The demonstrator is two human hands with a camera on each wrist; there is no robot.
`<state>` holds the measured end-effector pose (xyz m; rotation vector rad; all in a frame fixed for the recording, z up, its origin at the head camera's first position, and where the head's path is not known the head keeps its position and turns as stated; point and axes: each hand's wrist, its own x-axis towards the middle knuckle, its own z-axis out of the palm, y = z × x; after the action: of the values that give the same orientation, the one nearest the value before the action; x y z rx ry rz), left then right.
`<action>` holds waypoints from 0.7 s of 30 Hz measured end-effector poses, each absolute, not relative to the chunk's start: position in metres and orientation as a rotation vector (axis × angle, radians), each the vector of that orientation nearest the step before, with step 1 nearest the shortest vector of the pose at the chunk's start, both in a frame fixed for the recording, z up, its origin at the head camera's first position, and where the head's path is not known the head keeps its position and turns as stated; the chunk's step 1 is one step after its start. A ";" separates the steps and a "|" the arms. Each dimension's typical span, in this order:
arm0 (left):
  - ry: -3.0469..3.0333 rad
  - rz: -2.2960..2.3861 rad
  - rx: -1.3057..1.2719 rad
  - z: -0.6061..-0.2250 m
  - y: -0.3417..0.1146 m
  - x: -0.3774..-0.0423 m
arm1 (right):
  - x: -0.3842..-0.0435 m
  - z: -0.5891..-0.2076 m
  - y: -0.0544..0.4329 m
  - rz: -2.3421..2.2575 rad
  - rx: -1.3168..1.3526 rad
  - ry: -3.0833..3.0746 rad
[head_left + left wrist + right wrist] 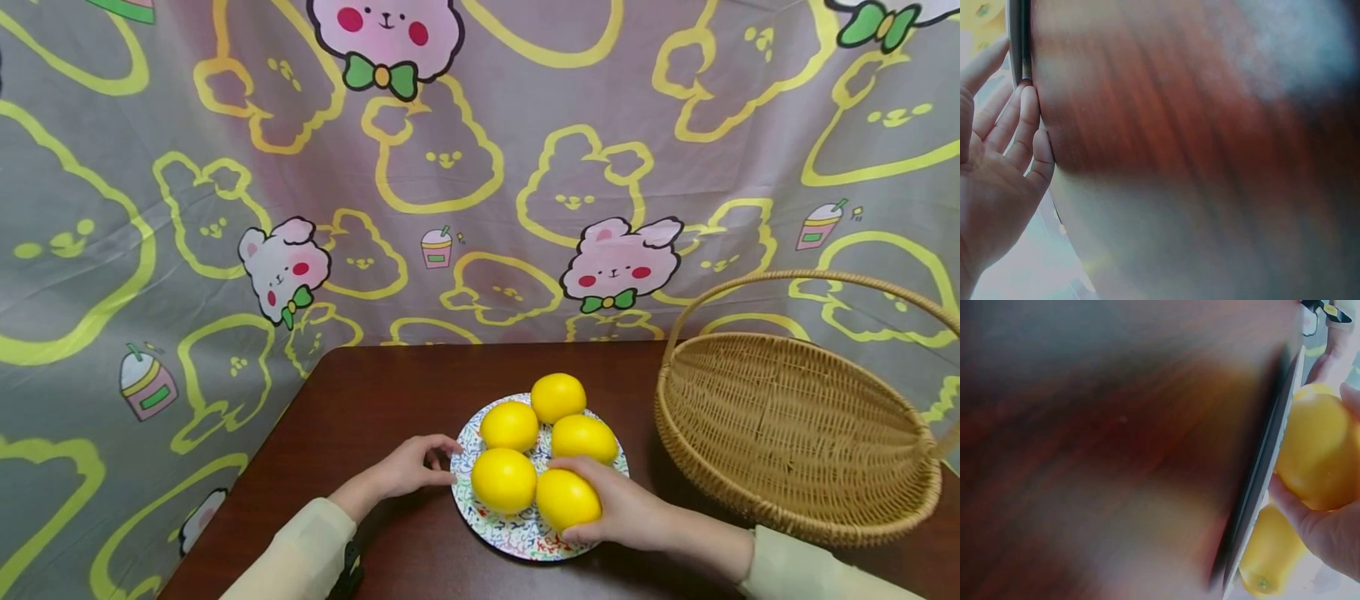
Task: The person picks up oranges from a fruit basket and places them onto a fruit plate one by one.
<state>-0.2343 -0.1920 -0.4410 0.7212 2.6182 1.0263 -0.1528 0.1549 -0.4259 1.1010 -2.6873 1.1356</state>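
Several yellow lemons [510, 427] lie on a round white plate [517, 546] with a colourful pattern. My right hand [633, 508] grips the lemon [567, 500] at the plate's front right, thumb on the near side and fingers on the far side. In the right wrist view the same lemon [1319, 450] sits between thumb and fingers, with another lemon [1269, 550] below it. At the plate's left rim is my left hand [405, 467], its fingertips right at the edge. The left wrist view shows the fingers [1025, 125] loosely extended along the rim.
A woven wicker basket [787, 433] with a tall arched handle stands on the right of the dark brown table [390, 392]. Behind and to the left hangs a grey cloth [480, 242] with yellow cartoon outlines.
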 end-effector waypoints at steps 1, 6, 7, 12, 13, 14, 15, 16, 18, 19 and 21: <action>2.621 1.024 0.724 -0.441 -0.192 -0.234 | -0.153 -0.425 0.155 1.126 1.100 -2.689; 2.622 1.026 0.719 -0.441 -0.192 -0.235 | -0.156 -0.423 0.155 1.070 1.068 -2.706; 2.622 1.026 0.714 -0.441 -0.192 -0.235 | -0.156 -0.422 0.155 1.051 1.060 -2.709; 2.619 1.024 0.705 -0.440 -0.192 -0.234 | -0.154 -0.421 0.156 0.969 1.032 -2.719; 2.618 1.024 0.705 -0.440 -0.192 -0.234 | -0.154 -0.420 0.156 0.963 1.031 -2.719; 2.617 1.024 0.706 -0.440 -0.192 -0.234 | -0.153 -0.420 0.157 0.958 1.031 -2.719; 2.617 1.025 0.706 -0.439 -0.191 -0.234 | -0.153 -0.419 0.157 0.954 1.030 -2.721; 2.615 1.026 0.705 -0.439 -0.191 -0.233 | -0.153 -0.419 0.158 0.954 1.028 -2.723; 2.613 1.028 0.701 -0.438 -0.191 -0.233 | -0.152 -0.418 0.158 0.955 1.028 -2.727; 2.611 1.030 0.698 -0.438 -0.191 -0.233 | -0.152 -0.418 0.159 0.955 1.026 -2.731; 2.611 1.028 0.694 -0.438 -0.191 -0.233 | -0.151 -0.416 0.160 0.958 1.013 -2.746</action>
<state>-0.2334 -0.1909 -0.4377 0.6941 2.6108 1.0280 -0.1513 0.1597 -0.4162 1.0126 -2.7464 0.9585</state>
